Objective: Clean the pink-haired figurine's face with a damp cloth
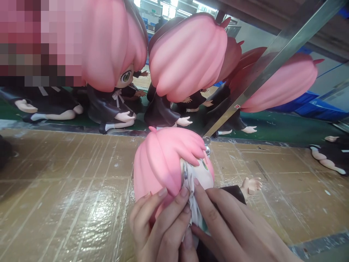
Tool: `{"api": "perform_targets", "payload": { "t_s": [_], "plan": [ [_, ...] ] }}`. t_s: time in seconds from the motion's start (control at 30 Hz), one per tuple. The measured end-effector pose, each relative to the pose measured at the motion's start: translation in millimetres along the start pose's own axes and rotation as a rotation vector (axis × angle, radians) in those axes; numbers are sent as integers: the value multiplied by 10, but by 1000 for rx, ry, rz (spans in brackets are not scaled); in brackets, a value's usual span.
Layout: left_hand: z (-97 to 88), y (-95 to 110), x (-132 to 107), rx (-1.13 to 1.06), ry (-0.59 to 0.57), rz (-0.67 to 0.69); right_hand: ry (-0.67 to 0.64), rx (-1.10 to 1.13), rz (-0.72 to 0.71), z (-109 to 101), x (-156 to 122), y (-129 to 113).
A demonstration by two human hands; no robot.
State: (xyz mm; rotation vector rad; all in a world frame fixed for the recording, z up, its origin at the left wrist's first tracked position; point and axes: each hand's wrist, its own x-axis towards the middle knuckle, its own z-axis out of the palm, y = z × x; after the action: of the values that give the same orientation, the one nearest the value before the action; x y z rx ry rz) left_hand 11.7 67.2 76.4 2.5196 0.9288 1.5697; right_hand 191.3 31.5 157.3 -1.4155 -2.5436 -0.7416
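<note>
A pink-haired figure [158,160] in black clothing lies on the bench in front of me, its face turned to the right. Across that face is a crumpled white cloth [192,182] with a greyish mark near its upper end. My left hand [163,229] pinches the cloth from the left, beside the pink hair. From the right, my right hand [231,222] grips the same cloth, its index finger pressed along it near the cheek. One green eye shows beyond the cloth. The figure's small open hand [251,187] sticks out to the right; my hands hide most of its body.
Several larger pink-haired figures [188,58] kneel on a green surface behind the bench. A metal post [261,69] slants across the right. The bench [68,182] has a brown, taped covering. Small shiny round pieces [207,145] lie behind the head. Black-clothed figure parts [329,156] lie far right.
</note>
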Motion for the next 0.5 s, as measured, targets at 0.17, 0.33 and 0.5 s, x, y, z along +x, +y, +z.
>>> {"api": "perform_targets", "payload": {
  "t_s": [0.17, 0.33, 0.5],
  "plan": [
    [18, 16, 6, 3, 0, -10, -44, 31, 14, -18, -41, 11],
    [11, 38, 8, -3, -12, -25, -150, 118, -36, -80, -22, 71],
    [73, 145, 42, -2, 23, -101, -94, 203, 17, -57, 32, 87]
  ]
}}
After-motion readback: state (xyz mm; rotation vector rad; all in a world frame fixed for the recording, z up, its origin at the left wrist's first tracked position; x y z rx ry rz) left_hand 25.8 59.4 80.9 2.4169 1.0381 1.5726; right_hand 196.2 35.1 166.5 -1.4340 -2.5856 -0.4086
